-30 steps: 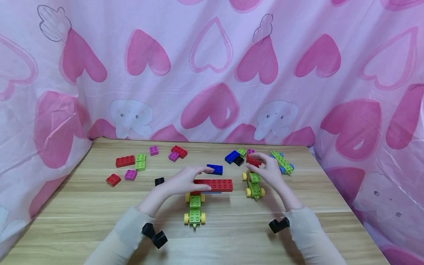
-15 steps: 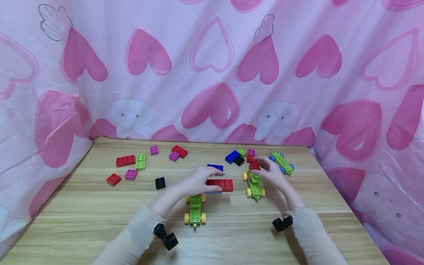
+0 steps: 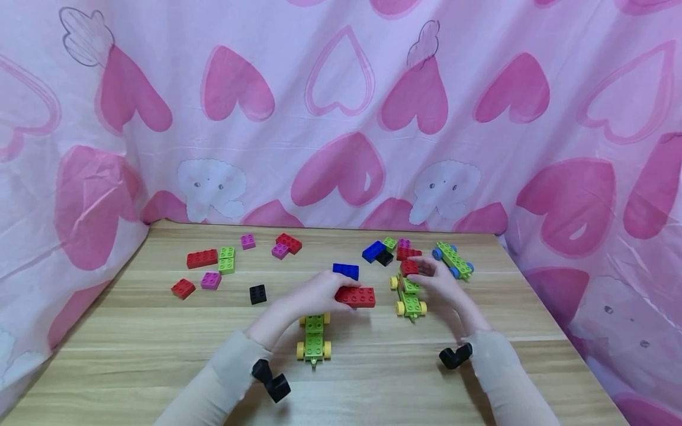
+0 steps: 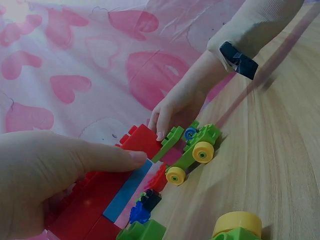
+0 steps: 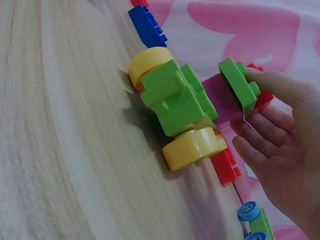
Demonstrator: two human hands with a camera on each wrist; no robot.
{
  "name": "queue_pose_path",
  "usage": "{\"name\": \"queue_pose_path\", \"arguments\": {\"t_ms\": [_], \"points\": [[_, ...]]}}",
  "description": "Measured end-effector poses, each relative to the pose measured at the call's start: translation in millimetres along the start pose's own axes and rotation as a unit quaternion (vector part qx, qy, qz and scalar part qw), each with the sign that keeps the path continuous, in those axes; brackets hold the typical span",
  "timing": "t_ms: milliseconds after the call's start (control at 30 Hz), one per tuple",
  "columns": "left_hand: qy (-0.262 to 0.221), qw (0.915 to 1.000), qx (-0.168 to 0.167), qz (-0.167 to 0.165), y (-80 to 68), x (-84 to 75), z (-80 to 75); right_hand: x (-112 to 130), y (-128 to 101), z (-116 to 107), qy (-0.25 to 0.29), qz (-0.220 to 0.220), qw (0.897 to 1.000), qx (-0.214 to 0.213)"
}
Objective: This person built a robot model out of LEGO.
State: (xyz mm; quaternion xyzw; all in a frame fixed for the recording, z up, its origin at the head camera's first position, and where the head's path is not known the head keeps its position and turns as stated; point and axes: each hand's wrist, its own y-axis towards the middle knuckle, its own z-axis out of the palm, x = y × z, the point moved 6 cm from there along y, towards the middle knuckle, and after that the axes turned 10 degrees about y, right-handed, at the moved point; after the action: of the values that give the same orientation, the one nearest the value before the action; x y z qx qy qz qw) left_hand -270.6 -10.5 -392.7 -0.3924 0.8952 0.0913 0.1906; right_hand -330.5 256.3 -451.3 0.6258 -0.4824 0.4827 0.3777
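Note:
A toy car (image 3: pixel 314 337) with a green base and yellow wheels stands before my left hand (image 3: pixel 322 293). That hand grips long red building bricks (image 3: pixel 362 297) sticking out rightward above the car; a blue piece (image 4: pixel 127 190) lies against them near the thumb. To the right stands a second yellow-wheeled green car (image 3: pixel 409 303), topped by a magenta brick (image 5: pixel 220 95), a green brick (image 5: pixel 239 85) and a red brick (image 3: pixel 409 268). My right hand (image 3: pixel 438 277) pinches this red brick, thumb on one side, fingers on the other. The red bricks' far left end is hidden by my left hand.
Behind the hands lie a blue brick (image 3: pixel 346 271), another blue brick (image 3: pixel 374 251), a black brick (image 3: pixel 385 258) and a red brick (image 3: pixel 408 253). A blue-wheeled green car (image 3: pixel 453 260) is at far right. Several red, green and magenta bricks lie left, near a black brick (image 3: pixel 258 294).
My left hand has slid right along the long red bricks and now grips them. My right hand has come slightly down and right, along with its red brick, closer over the right car.

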Motion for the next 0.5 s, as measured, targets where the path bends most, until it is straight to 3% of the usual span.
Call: {"name": "queue_pose_path", "arguments": {"t_ms": [267,500], "points": [[0.01,0.9999,-0.006,-0.003,1.3,0.5,1.3,-1,-1,0,0.025,-0.013,1.0,-0.006],[0.003,0.9999,-0.01,-0.002,0.3,0.3,0.1,7,-5,16,0.023,-0.015,1.0,-0.006]]}}
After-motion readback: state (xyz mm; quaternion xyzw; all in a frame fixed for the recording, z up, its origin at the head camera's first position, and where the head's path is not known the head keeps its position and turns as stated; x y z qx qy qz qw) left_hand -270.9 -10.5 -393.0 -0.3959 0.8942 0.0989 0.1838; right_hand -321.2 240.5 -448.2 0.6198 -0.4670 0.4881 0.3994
